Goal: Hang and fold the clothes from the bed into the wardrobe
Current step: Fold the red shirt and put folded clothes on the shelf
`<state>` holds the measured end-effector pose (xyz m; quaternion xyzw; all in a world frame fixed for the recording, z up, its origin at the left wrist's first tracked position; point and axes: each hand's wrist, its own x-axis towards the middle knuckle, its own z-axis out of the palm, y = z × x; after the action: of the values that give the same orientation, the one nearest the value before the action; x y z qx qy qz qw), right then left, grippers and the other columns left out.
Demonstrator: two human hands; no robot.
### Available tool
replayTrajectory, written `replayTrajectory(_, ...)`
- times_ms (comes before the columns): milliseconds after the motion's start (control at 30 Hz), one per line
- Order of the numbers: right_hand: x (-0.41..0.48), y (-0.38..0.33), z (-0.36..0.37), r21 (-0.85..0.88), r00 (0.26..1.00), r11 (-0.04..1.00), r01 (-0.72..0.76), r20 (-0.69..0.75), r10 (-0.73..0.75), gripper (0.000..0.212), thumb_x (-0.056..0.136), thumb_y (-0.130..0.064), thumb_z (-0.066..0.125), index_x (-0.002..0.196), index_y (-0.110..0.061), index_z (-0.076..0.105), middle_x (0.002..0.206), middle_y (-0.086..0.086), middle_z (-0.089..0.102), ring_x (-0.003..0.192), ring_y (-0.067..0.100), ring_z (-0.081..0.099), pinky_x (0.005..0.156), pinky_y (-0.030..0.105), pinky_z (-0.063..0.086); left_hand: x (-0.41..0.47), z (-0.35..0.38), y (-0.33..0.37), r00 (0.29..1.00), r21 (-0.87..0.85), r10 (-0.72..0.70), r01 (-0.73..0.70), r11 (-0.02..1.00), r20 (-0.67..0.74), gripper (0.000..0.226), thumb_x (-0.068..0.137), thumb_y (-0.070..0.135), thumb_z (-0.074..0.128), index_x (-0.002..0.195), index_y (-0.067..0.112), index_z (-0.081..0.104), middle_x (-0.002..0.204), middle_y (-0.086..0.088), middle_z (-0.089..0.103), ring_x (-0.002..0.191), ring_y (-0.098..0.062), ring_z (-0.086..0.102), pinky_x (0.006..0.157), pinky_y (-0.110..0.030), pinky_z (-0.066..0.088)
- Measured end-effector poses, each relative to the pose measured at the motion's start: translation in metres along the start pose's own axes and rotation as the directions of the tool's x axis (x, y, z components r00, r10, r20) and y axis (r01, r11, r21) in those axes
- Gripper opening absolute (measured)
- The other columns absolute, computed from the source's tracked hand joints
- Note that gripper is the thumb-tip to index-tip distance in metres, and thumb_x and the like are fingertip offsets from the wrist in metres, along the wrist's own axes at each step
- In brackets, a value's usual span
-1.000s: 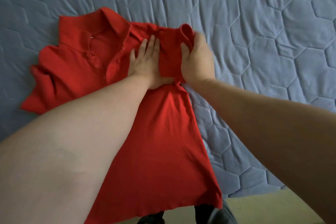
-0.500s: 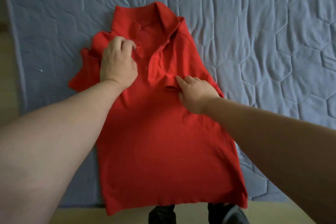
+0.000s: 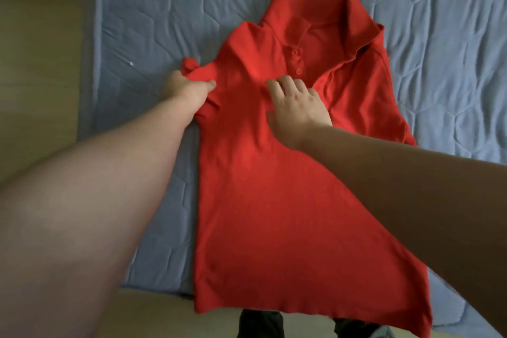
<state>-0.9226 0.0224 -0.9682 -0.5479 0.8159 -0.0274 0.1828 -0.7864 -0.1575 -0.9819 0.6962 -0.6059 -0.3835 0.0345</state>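
The left hand (image 3: 189, 92) is gripping the bunched sleeve of the red polo shirt (image 3: 263, 186). The right hand (image 3: 297, 110) is pressing spread, loosely bent fingers on its chest. The shirt is lying face up on the blue quilted bedcover (image 3: 153, 14), its hem overhanging the bed's edge beside the beige floor (image 3: 41, 63). Cloth is hiding the left fingertips.

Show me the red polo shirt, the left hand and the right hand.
red polo shirt (image 3: 274, 200): head view, middle of the front panel.
left hand (image 3: 189, 90): head view, back of the hand.
right hand (image 3: 297, 108): head view, back of the hand.
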Motion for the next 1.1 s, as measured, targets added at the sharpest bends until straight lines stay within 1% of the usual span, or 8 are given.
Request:
replayTrajectory(100,0.017,-0.029,0.002,0.023,0.999,0.999,0.04,0.027,-0.041,0.076,0.092,-0.05,0.055,0.154,-0.02,0.021,0.157,0.006,0.026,0.135,0.031,0.036,0.101,0.05,0.04,0.011,-0.021,-0.01,0.984,-0.26,-0.038,0.084,0.962,0.174,0.04,0.072,0.026,0.088,0.106,0.012,0.073,0.101,-0.005,0.076,0.086,-0.018,0.074,0.078,-0.033,0.06)
replayTrajectory(200,0.033,-0.053,0.006,0.084,0.994,0.996,-0.027,0.112,0.018,0.09,0.088,-0.06,0.057,0.157,-0.028,0.008,0.164,0.004,0.008,0.142,0.033,0.027,0.101,0.056,0.041,0.014,-0.042,-0.019,0.908,-0.415,-0.086,0.269,0.869,0.41,0.045,0.079,0.028,0.083,0.118,0.011,0.069,0.107,-0.006,0.076,0.091,-0.018,0.074,0.086,-0.036,0.059)
replayTrajectory(400,0.056,-0.078,0.014,0.056,0.916,0.979,-0.195,0.367,0.161,0.117,0.075,-0.08,0.059,0.155,-0.037,-0.015,0.165,0.006,-0.018,0.152,0.037,0.003,0.108,0.07,0.028,0.011,-0.063,-0.05,0.898,-0.246,0.033,0.084,0.965,0.438,0.024,0.077,0.025,0.085,0.094,0.015,0.072,0.088,0.004,0.075,0.071,-0.004,0.072,0.064,-0.02,0.058)
replayTrajectory(533,0.064,-0.091,0.023,-0.021,0.888,0.973,-0.232,0.403,0.22,0.127,0.065,-0.085,0.061,0.15,-0.045,-0.024,0.163,0.008,-0.024,0.151,0.042,-0.001,0.105,0.075,0.025,0.016,-0.061,-0.066,0.941,-0.28,-0.064,0.164,0.946,0.333,0.016,0.084,0.019,0.08,0.095,0.015,0.07,0.079,0.002,0.069,0.049,0.001,0.063,0.043,-0.014,0.047)
replayTrajectory(700,0.072,-0.096,0.034,-0.077,0.875,0.963,-0.259,0.404,0.267,0.131,0.06,-0.087,0.065,0.147,-0.049,-0.026,0.162,0.009,-0.026,0.15,0.045,-0.001,0.101,0.078,0.025,0.012,-0.046,-0.067,0.917,-0.367,-0.294,0.38,0.849,0.27,0.038,0.096,0.03,0.062,0.126,0.007,0.062,0.125,-0.013,0.067,0.111,-0.029,0.067,0.095,-0.044,0.056)
replayTrajectory(767,0.075,-0.096,0.036,-0.099,0.869,0.963,-0.25,0.417,0.269,0.131,0.06,-0.088,0.063,0.147,-0.048,-0.027,0.162,0.01,-0.027,0.149,0.046,-0.002,0.101,0.078,0.026,0.005,-0.039,-0.066,0.977,-0.163,-0.201,0.211,0.964,0.075,0.042,0.1,0.036,0.052,0.125,0.004,0.061,0.128,-0.019,0.064,0.118,-0.035,0.062,0.097,-0.042,0.051)
replayTrajectory(867,0.072,-0.088,0.033,-0.06,0.877,0.974,-0.218,0.425,0.223,0.129,0.06,-0.089,0.061,0.147,-0.048,-0.026,0.162,0.008,-0.025,0.15,0.044,-0.002,0.103,0.074,0.029,-0.03,-0.035,-0.055,0.949,0.2,0.252,-0.213,0.956,-0.191,0.039,0.102,0.039,0.046,0.117,0.005,0.058,0.116,-0.021,0.067,0.107,-0.04,0.062,0.08,-0.042,0.044)
replayTrajectory(1100,0.035,-0.02,0.004,0.345,0.984,0.926,-0.155,0.133,0.115,0.088,0.085,-0.047,0.068,0.157,-0.031,0.021,0.165,0.006,0.019,0.147,0.026,0.03,0.116,0.042,0.034,-0.096,-0.004,-0.034,0.773,0.327,0.628,-0.618,0.715,0.09,0.049,0.092,0.028,0.056,0.139,0.018,0.047,0.115,-0.01,0.067,0.095,-0.039,0.067,0.074,-0.047,0.05)
